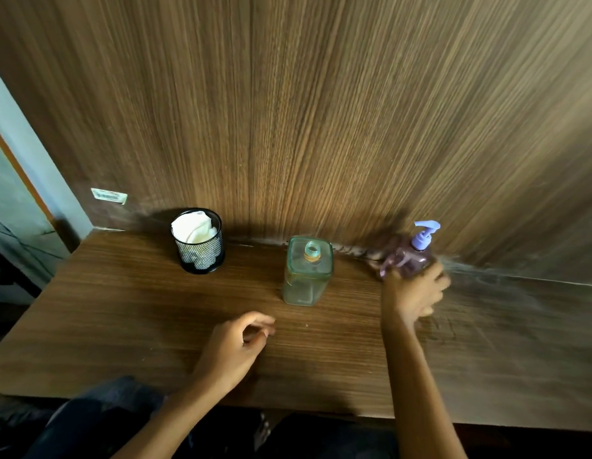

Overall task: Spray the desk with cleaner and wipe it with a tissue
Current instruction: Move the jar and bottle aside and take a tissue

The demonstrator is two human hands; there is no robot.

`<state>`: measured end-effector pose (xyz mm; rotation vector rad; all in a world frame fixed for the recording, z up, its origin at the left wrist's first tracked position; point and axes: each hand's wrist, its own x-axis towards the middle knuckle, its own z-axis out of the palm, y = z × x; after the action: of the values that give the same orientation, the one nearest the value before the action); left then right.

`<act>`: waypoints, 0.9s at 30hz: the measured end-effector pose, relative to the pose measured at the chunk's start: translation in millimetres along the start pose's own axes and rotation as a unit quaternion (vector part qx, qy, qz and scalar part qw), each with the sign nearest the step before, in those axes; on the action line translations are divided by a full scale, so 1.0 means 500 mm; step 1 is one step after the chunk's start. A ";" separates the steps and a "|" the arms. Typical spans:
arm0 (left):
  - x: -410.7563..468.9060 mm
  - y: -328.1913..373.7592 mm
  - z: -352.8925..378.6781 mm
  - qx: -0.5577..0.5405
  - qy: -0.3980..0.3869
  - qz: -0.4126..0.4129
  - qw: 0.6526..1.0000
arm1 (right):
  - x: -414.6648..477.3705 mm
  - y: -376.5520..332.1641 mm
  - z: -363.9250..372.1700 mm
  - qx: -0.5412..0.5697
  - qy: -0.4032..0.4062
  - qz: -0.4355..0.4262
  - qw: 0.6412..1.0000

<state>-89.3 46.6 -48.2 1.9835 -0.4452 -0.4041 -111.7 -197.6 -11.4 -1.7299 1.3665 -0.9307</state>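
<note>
Right hand [415, 291] blurred, wrapped round pump bottle [417, 256] — plastic, light, likely slick; grip the body, not the pump. Left hand [236, 346] loosely curled, empty, on bench [122, 319].

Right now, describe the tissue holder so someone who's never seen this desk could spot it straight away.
Start at the wooden desk and follow its back edge along the wood wall panel toward the left end. There stands a black mesh cup, left of the square green glass bottle. It alone is dark, round and stuffed with white tissue.
</note>
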 end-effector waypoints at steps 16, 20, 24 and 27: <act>-0.001 0.011 -0.025 -0.059 0.041 -0.057 0.996 | -0.228 -0.060 0.102 -0.020 -0.191 -0.093 0.977; 0.000 0.005 -0.030 -0.055 0.042 -0.064 0.996 | -0.211 -0.070 0.089 0.038 -0.174 -0.117 0.977; -0.002 0.007 -0.023 -0.054 0.044 -0.059 0.996 | -0.154 -0.081 0.062 0.102 -0.142 -0.154 0.973; -0.001 0.007 -0.018 -0.030 0.038 -0.051 0.998 | -0.097 -0.061 0.029 0.100 -0.117 -0.178 0.972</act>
<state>-86.2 52.6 -40.9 1.9603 -0.2813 -0.3990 -93.5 -143.3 3.5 -1.8908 0.7972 -0.9809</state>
